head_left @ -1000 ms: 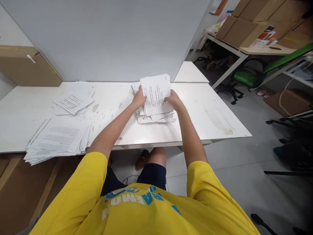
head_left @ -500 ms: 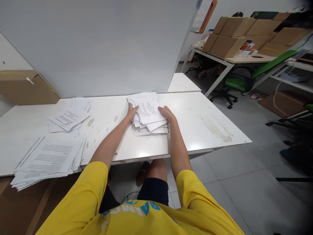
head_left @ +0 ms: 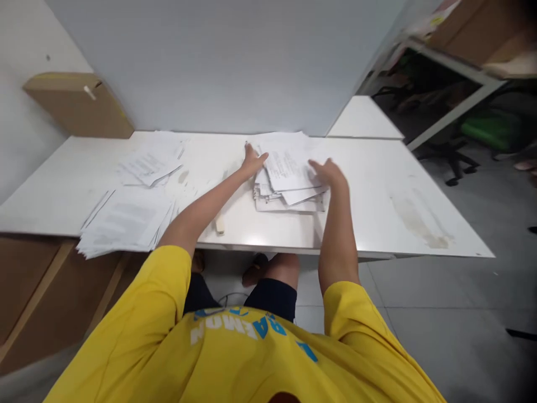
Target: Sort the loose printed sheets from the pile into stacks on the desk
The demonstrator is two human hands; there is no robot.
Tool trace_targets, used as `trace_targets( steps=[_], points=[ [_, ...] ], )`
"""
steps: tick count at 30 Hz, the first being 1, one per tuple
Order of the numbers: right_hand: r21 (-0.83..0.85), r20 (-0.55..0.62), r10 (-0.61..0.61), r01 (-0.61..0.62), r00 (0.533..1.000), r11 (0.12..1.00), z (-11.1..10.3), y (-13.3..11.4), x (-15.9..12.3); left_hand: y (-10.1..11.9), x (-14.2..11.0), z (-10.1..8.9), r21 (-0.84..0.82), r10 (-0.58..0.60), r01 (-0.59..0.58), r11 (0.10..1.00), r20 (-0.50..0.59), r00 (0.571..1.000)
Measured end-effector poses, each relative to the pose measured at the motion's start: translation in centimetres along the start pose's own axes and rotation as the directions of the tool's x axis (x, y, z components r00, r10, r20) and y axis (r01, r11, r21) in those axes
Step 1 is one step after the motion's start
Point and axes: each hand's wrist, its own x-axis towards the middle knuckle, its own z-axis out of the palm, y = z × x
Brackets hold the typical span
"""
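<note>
An uneven stack of printed papers lies on the white table in front of me. At its left edge is my left hand, thumb and fingers apart, the thumb reaching over the sheets' edge. My right hand is at the right edge with its fingers spread, slightly blurred. Neither hand is visibly closed round the sheets. The lower sheets stick out unevenly toward me. To the left lie a small loose pile of papers and a larger fanned pile by the front edge.
A grey-white panel stands along the table's back. A cardboard box is at the back left. Near the front edge lies a small pale block. On the right are a green chair and another desk's white frame.
My view has turned downward and left, so the table appears shifted to the right. Both hands have loosened from the stack's sides, their fingers now apart.
</note>
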Motion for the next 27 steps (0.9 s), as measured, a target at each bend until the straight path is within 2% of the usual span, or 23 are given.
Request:
trace_targets(
  steps=[1, 2, 3, 4, 5, 6, 8, 10, 11, 12, 13, 15, 16, 17, 19, 21, 23, 24, 25, 27],
  points=[
    [0.000, -0.061, -0.028, 0.028, 0.998, 1.000, -0.2, 0.2, -1.6, 0.4, -1.1, -1.6, 0.022, -0.053, 0.054, 0.998, -0.010, 0.999],
    [0.010, -0.110, -0.079, 0.081, 0.991, 0.997, -0.1, 0.4, -3.5, 0.9, -2.6, -3.7, 0.041, -0.033, 0.033, 0.999, -0.010, 0.999],
    [0.062, -0.180, -0.171, 0.184, 0.969, 0.981, 0.2, 0.3, -5.8, 1.4, -4.6, -6.3, 0.063, 0.019, -0.018, 0.998, -0.017, 1.000],
    [0.127, -0.201, -0.269, 0.297, 0.942, 0.946, 0.9, 0.1, -8.4, 2.1, -7.1, -9.3, 0.097, 0.064, -0.062, 0.993, -0.017, 0.998],
    [0.195, -0.171, -0.361, 0.391, 0.917, 0.900, 1.9, -0.5, -11.1, 2.6, -9.9, -12.8, 0.140, 0.091, -0.089, 0.986, -0.007, 0.996],
    [0.275, -0.116, -0.426, 0.441, 0.897, 0.854, 3.3, -1.3, -14.0, 3.1, -13.0, -16.3, 0.201, 0.095, -0.095, 0.975, 0.007, 0.995],
    [0.467, 0.062, -0.498, 0.416, 0.865, 0.781, 7.1, -3.5, -19.6, 3.1, -19.6, -23.0, 0.380, 0.021, -0.029, 0.924, 0.027, 0.999],
    [0.635, 0.281, -0.567, 0.293, 0.774, 0.715, 11.8, -5.9, -24.7, 2.1, -25.9, -27.4, 0.565, -0.143, 0.156, 0.810, -0.067, 0.987],
    [0.688, 0.381, -0.595, 0.212, 0.708, 0.694, 14.2, -6.9, -27.1, 1.5, -28.6, -28.4, 0.634, -0.241, 0.271, 0.724, -0.136, 0.961],
    [0.719, 0.471, -0.601, 0.113, 0.646, 0.685, 16.4, -7.6, -29.3, 0.9, -31.0, -28.7, 0.674, -0.330, 0.358, 0.646, -0.176, 0.927],
    [0.725, 0.561, -0.582, -0.010, 0.588, 0.689, 18.4, -8.0, -31.2, 0.6, -33.1, -28.3, 0.704, -0.383, 0.376, 0.603, -0.158, 0.910],
    [0.657, 0.722, -0.468, -0.295, 0.509, 0.693, 21.2, -7.7, -34.4, 0.4, -36.3, -26.5, 0.767, -0.338, 0.293, 0.572, -0.105, 0.935],
    [0.608, 0.777, -0.412, -0.396, 0.476, 0.688, 22.0, -7.0, -35.6, 0.5, -37.6, -25.3, 0.778, -0.306, 0.254, 0.575, -0.083, 0.948],
    [0.586, 0.795, -0.372, -0.443, 0.480, 0.679, 22.5, -6.2, -36.6, 0.8, -38.7, -24.2, 0.786, -0.281, 0.217, 0.578, -0.058, 0.958],
    [0.579, 0.778, -0.267, -0.486, 0.568, 0.654, 22.7, -4.2, -37.6, 1.5, -40.5, -22.5, 0.800, -0.221, 0.146, 0.582, -0.017, 0.975],
    [0.548, 0.801, -0.195, -0.562, 0.566, 0.620, 22.4, -2.8, -37.6, 2.1, -41.5, -21.8, 0.790, -0.155, 0.065, 0.610, 0.038, 0.987],
    [0.530, 0.829, -0.192, -0.626, 0.526, 0.572, 22.1, -2.5, -37.2, 2.4, -42.0, -21.6, 0.750, -0.092, -0.008, 0.662, 0.091, 0.992],
    [0.538, 0.829, -0.206, -0.642, 0.520, 0.546, 22.1, -2.7, -37.0, 2.4, -42.0, -21.7, 0.725, -0.064, -0.036, 0.688, 0.110, 0.992],
    [0.559, 0.817, -0.215, -0.644, 0.535, 0.523, 22.2, -3.1, -36.8, 2.4, -42.0, -21.7, 0.702, -0.039, -0.058, 0.710, 0.121, 0.992],
    [0.613, 0.771, -0.203, -0.617, 0.603, 0.493, 22.7, -3.8, -36.7, 2.2, -41.9, -21.7, 0.667, 0.002, -0.085, 0.740, 0.124, 0.992]
  ],
)
